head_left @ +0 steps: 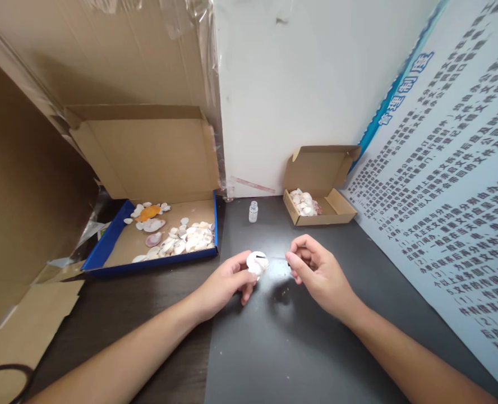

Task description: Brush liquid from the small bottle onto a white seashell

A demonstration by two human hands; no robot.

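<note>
My left hand (232, 276) is closed around a round white piece that looks like a seashell (258, 262), with a small dark mark on its upper face. Level with it, a short gap to the right, my right hand (314, 269) has thumb and forefinger pinched together. A bit of something dark and thin shows at those fingertips, too small to name. Beyond both hands a small clear glass bottle (253, 212) with a pale label stands upright on the dark table.
At left, a blue-edged cardboard box (123, 241) lies open with many seashells (185, 238) and an orange shell (150, 213). A smaller open carton (324, 219) at back right holds white shells (303, 202). A white wall and a printed board (434, 185) bound the table.
</note>
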